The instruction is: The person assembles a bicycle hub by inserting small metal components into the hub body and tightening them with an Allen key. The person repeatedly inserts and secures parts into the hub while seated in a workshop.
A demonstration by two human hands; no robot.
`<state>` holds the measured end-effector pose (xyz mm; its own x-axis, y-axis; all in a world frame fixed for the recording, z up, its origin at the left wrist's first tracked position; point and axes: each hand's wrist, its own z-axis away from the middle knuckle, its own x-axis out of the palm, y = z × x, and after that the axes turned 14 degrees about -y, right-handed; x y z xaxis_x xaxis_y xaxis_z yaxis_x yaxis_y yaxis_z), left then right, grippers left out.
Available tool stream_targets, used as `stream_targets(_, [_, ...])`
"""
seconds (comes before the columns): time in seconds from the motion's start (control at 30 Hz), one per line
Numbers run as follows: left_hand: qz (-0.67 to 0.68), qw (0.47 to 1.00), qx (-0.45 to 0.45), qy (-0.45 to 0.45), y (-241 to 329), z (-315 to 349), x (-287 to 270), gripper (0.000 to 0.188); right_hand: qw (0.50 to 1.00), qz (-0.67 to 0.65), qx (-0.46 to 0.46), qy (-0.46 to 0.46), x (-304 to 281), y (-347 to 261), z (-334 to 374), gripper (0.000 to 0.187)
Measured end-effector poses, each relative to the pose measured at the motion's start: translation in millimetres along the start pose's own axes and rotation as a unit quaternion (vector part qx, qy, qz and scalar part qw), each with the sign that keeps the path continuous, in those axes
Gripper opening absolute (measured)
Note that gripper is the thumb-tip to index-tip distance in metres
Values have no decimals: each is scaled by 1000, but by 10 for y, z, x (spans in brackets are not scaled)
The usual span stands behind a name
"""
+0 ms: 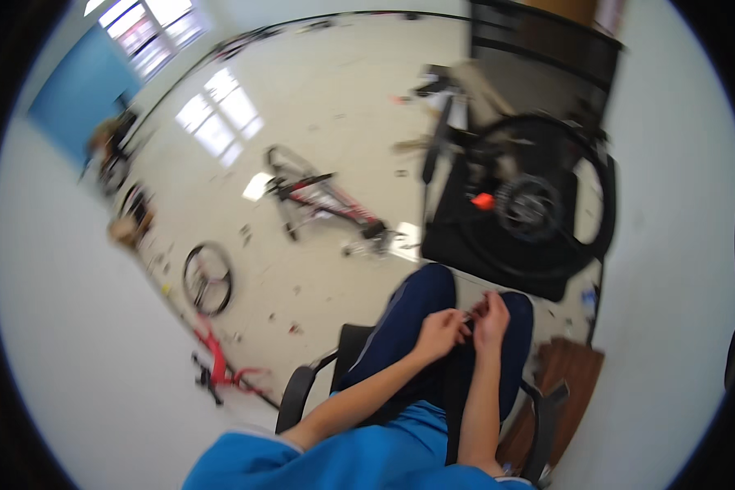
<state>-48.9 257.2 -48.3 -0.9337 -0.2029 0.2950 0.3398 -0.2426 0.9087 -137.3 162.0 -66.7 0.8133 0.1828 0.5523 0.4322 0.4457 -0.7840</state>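
Over my lap, my left hand (440, 335) and my right hand (490, 321) meet with bent, closed fingers. A small, dark, partly shiny piece (467, 318) sits between the fingertips of both; its kind is too small and blurred to make out. Just beyond my knees, a wheel with a black tyre (608, 214) lies flat on a black chair seat (498, 282). Near its hub is a round slotted metal disc (531, 208), and a bright orange object (483, 201) rests beside that.
A red and black bicycle frame (331, 200) lies on the pale floor ahead. To the left are a small wheel (207, 279) and a red frame part (215, 351) by the wall. Brown boards (559, 392) lie right of my chair's armrest (296, 398). A dark rack (547, 49) stands far right.
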Motion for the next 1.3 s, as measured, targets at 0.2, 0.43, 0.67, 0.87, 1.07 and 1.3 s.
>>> stream_targets(0.2, [-124, 989, 73, 36, 232, -312, 241, 23, 993, 89, -4, -75, -44, -537, -155, 28])
stream_targets(0.43, [-318, 918, 232, 47, 881, -871, 483, 21, 991, 92, -43, -85, 129, -1049, -750, 31])
stream_targets(0.67, [-455, 832, 308, 73, 1125, -1246, 465, 21, 994, 83, -44, -56, 235, -1050, -1140, 31])
stream_targets(0.87, [-497, 822, 270, 65, 1170, -1213, 447, 21, 995, 79, -35, -59, 218, -1041, -1150, 30])
stream_targets(1.07, [-514, 810, 273, 63, 1139, -1234, 447, 22, 996, 58, -24, -62, 201, -1052, -1168, 30])
stream_targets(1.3, [-511, 814, 267, 76, 1098, -1210, 403, 22, 996, 50, -16, -71, 248, -1028, -1122, 29])
